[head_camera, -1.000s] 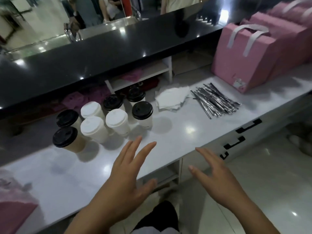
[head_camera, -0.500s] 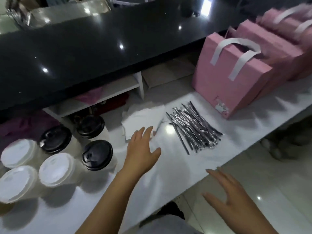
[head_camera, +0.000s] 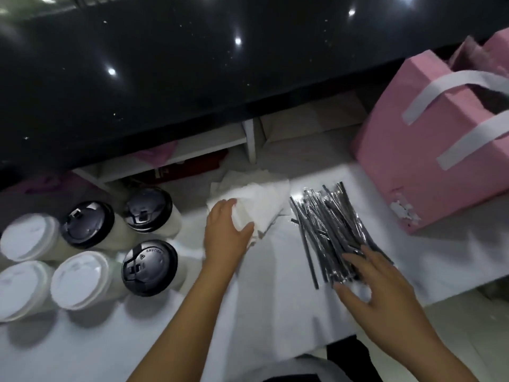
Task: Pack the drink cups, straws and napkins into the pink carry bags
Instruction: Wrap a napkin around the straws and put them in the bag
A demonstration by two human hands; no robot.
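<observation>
I am looking down at the black ledge (head_camera: 192,78) running across the top of the view, with the white desk (head_camera: 82,348) lying below it. On the right, a pink carry bag (head_camera: 407,161) is standing upright on the desk with its white handles looping over its open top, and a second pink bag (head_camera: 495,48) is showing just behind it. On the left, six drink cups are crowding together: three white-lidded cups (head_camera: 80,279) and three black-lidded cups (head_camera: 149,267), all upright. The straws (head_camera: 327,224), wrapped and silvery, are lying in a loose pile between the bag and the napkins (head_camera: 264,199), which are sitting in a rumpled white stack near the desk's back edge. The right grip (head_camera: 380,296) is resting with its fingers spread and nearly straight on the near end of the straw pile, holding nothing. The left grip (head_camera: 224,232) is closing on the left corner of the napkins, fingers bending over the top and the thumb pressing against the near edge.
</observation>
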